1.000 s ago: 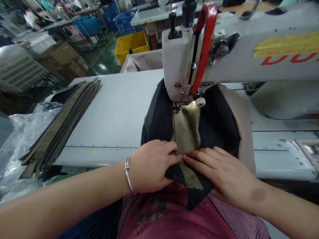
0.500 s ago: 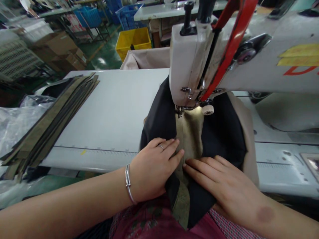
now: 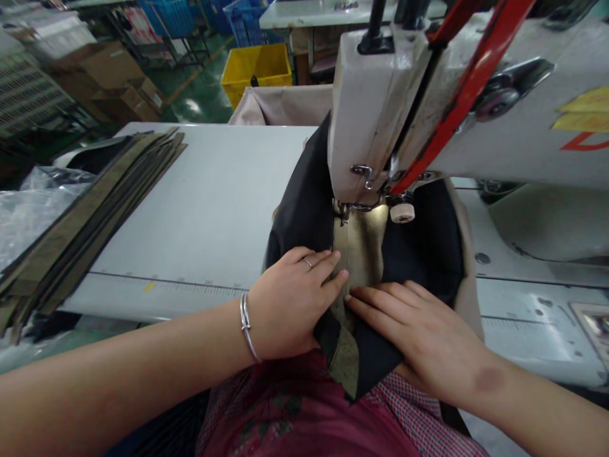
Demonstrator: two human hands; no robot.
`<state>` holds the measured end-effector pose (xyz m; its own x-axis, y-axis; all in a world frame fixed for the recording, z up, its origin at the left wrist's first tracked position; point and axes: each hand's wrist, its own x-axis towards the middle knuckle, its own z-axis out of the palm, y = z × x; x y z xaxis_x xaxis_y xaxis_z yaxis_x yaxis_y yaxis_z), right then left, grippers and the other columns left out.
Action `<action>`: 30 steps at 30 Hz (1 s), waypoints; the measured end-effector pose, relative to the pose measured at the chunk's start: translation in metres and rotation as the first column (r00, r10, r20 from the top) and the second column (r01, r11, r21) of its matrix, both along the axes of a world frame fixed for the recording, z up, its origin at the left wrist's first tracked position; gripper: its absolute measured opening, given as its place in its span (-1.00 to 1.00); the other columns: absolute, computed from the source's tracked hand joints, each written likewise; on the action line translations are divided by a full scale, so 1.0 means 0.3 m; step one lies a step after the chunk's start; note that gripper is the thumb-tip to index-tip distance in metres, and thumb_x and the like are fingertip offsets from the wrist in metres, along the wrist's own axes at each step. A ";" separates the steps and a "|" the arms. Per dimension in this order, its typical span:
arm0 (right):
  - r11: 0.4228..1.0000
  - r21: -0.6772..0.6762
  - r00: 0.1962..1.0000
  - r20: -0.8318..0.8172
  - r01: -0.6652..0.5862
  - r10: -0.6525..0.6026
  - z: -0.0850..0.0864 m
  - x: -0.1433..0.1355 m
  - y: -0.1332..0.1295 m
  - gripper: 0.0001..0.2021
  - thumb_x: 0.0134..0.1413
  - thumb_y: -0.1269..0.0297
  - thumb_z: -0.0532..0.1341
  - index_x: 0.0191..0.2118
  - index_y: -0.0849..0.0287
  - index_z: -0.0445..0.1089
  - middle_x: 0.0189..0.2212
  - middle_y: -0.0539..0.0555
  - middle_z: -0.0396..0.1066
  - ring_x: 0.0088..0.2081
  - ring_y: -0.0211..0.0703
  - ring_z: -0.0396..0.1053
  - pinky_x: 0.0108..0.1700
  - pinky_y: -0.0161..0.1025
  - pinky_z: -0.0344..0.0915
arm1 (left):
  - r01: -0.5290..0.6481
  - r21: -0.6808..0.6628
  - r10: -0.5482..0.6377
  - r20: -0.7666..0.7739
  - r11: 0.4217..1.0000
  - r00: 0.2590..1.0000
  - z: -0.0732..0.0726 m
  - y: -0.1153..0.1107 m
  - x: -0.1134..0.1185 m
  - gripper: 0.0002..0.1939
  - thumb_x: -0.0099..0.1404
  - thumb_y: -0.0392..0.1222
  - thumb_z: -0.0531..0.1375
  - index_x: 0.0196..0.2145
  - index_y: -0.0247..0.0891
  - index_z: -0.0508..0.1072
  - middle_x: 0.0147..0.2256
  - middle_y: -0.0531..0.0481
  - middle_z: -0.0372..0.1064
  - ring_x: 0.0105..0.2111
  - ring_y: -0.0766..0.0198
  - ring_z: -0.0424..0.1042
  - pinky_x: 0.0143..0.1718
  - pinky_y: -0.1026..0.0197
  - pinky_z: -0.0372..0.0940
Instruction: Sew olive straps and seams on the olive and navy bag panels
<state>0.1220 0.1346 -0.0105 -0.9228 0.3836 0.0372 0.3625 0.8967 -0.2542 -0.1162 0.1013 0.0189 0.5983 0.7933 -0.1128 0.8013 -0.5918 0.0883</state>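
White table [image 3: 228,190] w/ strip stack [image 3: 90,222], dark fabric [image 3: 428,254], sewing machine [image 3: 380,114].

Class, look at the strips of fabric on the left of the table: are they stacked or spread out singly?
Stacked. The strips overlap in one long fanned pile on the table.

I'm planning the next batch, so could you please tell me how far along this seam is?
Done: the olive strip already lies under the needle of the sewing machine, against the black fabric. In hand: the left hand and right hand press both flat. Left: the strip's tail at the table edge, plus the stack of strips.
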 end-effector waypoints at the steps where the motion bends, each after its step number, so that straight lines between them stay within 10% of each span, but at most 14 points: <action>1: 1.000 0.006 1.000 0.002 0.003 -0.003 0.000 -0.001 0.006 -0.28 -0.16 0.43 0.13 0.25 0.26 0.16 0.09 0.16 0.31 0.01 0.07 0.22 -0.04 0.01 0.18 | 0.001 0.005 -0.001 0.002 1.000 1.000 -0.001 0.007 -0.002 -0.17 0.09 0.06 0.26 0.24 -0.40 0.21 0.29 -0.36 0.03 0.24 -0.10 0.14 0.21 -0.08 0.02; 14: 0.996 0.090 1.000 0.016 0.019 -0.021 0.006 -0.025 0.077 -0.31 0.00 0.25 0.24 0.27 0.31 0.14 0.11 0.21 0.29 0.04 0.07 0.21 -0.02 -0.01 0.14 | 0.001 0.063 -0.001 0.003 0.998 1.000 -0.019 0.088 -0.021 -0.20 0.11 -0.02 0.25 0.24 -0.42 0.19 0.28 -0.37 0.04 0.25 -0.09 0.13 0.22 -0.07 0.02; 21: 0.983 0.163 0.996 0.051 -0.081 0.073 0.094 -0.028 0.085 -0.60 0.00 0.28 0.27 0.00 0.23 0.43 -0.37 0.07 0.42 -0.25 -0.01 0.31 0.06 0.15 0.06 | 0.016 0.042 -0.017 0.029 0.999 0.999 -0.025 0.108 -0.044 -0.18 0.08 -0.10 0.26 0.27 -0.37 0.15 0.31 -0.34 -0.01 0.27 -0.09 0.10 0.23 -0.11 0.02; 30: 0.963 0.265 0.997 -0.041 -0.054 0.067 0.016 0.009 -0.071 -0.70 0.20 0.51 0.07 -0.01 0.35 0.42 -0.39 0.09 0.37 -0.35 -0.08 0.30 -0.34 -0.16 0.26 | 0.161 -0.019 -0.150 0.268 0.987 0.952 0.002 0.015 -0.080 -0.38 0.14 -0.47 0.10 0.18 -0.26 0.30 0.20 -0.11 0.26 0.17 0.19 0.29 0.10 0.06 0.26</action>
